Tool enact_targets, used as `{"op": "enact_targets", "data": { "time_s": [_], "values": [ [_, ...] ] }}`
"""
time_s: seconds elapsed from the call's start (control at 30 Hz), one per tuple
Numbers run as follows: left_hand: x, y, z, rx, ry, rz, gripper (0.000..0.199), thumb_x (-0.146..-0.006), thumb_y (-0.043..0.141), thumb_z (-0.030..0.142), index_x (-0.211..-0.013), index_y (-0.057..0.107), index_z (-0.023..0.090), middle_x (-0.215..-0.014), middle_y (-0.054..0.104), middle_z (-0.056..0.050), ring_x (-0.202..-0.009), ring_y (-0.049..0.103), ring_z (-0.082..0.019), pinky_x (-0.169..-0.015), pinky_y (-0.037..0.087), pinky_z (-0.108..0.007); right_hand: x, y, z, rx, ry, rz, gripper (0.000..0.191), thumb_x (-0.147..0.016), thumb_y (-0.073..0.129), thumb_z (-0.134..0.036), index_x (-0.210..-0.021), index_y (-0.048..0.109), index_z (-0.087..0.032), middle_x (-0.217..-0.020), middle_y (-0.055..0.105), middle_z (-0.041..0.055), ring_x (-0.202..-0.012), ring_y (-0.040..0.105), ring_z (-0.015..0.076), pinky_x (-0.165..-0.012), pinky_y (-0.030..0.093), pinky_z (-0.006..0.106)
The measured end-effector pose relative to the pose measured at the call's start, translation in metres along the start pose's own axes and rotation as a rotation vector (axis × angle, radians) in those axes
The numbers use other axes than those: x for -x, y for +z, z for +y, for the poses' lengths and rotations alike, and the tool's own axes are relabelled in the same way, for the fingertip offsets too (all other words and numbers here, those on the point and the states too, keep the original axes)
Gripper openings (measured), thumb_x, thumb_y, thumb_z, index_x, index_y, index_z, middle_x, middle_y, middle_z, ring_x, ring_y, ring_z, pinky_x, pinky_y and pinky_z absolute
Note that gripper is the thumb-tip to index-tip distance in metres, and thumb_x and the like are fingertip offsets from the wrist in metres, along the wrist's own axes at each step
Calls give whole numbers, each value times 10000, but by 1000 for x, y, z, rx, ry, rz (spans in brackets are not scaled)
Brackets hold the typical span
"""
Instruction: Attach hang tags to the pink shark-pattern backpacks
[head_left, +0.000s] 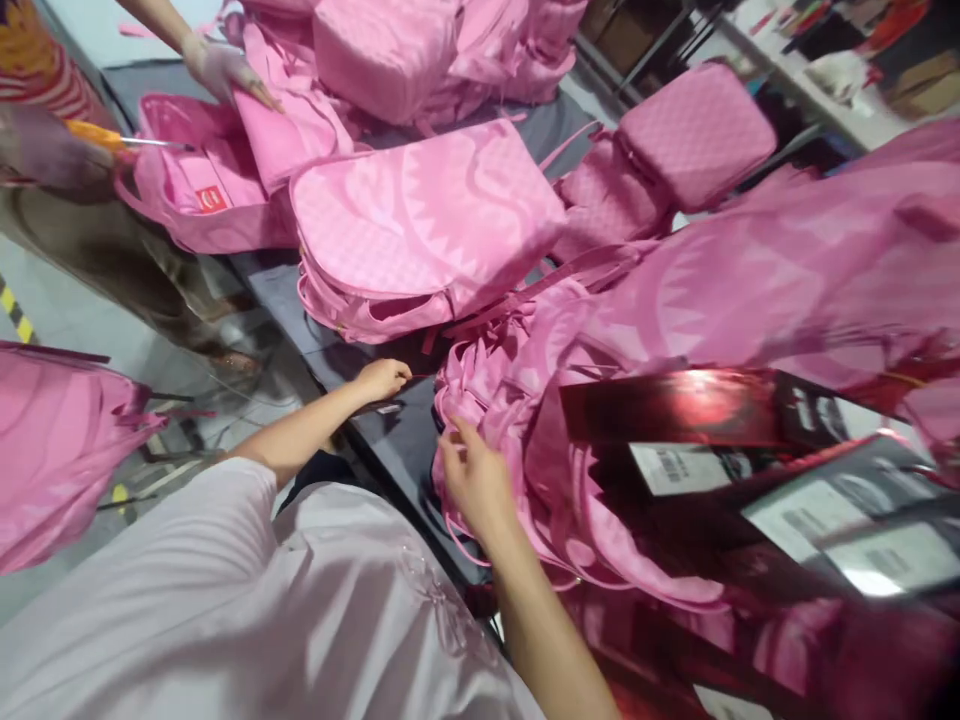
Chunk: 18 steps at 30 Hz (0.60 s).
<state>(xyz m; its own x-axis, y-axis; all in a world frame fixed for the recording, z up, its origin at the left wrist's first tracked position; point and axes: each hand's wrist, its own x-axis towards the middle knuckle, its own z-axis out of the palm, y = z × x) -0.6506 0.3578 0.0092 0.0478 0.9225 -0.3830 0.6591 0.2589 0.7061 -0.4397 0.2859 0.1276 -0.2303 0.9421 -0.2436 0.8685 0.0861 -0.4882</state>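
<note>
My left hand [384,382] is closed in a pinch over the grey table top. A thin reddish strand runs from its fingertips toward a heap of pink straps and fabric [495,375]. Against the near side of that heap is my right hand [478,478], thumb and fingers apart, with no object visible between them. Beyond my left hand lies a pink backpack [427,215] with a jagged-tooth pattern, its front pocket edge gaping. The heap belongs to more pink backpacks [712,280] piled on the right.
Glossy red-and-black tags [675,405] with white barcode labels lie blurred over the right pile. Across the table, another person's gloved hand [225,72] rests on an opened pink bag [225,225]; their other hand holds an orange-handled tool [94,134]. A pink bag [60,450] stands at left.
</note>
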Motion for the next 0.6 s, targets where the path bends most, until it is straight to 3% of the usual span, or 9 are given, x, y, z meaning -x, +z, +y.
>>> {"op": "enact_targets", "data": {
  "time_s": [0.07,0.13,0.27,0.33,0.43,0.6],
  "values": [
    [-20,9,-11,-19,6,-21,268,-860,571,187,-1039,756,260,-919,752,-22,-829,668,-158,-695,461,-225,-48,49,1,87,173,-116,521,-939,461,-260,-1442,455,-124,-1045,732,134,-926,701,267,-782,516,350],
    [-36,15,-21,-39,16,-45,294,-874,547,191,-1067,749,282,-1052,746,-27,-941,671,-184,-764,482,-250,-97,82,9,209,306,-127,571,-947,443,-235,-1493,362,-89,-1070,716,177,-981,685,292,-800,494,369],
    [-63,25,-34,-56,28,-98,338,-887,505,184,-1114,738,278,-1135,732,-53,-1012,673,-228,-836,505,-311,-158,113,24,293,366,-99,530,-947,449,-225,-1469,391,-152,-1052,710,166,-957,677,275,-802,470,368],
    [-75,28,-36,-54,52,-120,355,-893,492,181,-1139,729,275,-1157,727,-55,-1044,668,-236,-873,503,-326,-168,120,28,280,407,-102,450,-939,435,-204,-1384,486,-163,-992,715,145,-911,675,262,-784,468,361],
    [-89,33,-38,-34,127,-167,368,-892,491,167,-1163,722,259,-1163,726,-60,-1071,661,-243,-915,498,-339,-163,127,35,235,434,-89,336,-918,423,-175,-1200,605,-185,-1001,713,117,-911,664,244,-777,470,338],
    [-108,37,-47,50,299,-273,365,-864,479,78,-1079,749,194,-1136,736,-54,-1051,659,-185,-994,471,-305,-126,134,50,-105,385,151,436,-931,316,-196,-1333,474,-134,-1035,710,94,-768,656,176,-749,489,293]
  ]
}}
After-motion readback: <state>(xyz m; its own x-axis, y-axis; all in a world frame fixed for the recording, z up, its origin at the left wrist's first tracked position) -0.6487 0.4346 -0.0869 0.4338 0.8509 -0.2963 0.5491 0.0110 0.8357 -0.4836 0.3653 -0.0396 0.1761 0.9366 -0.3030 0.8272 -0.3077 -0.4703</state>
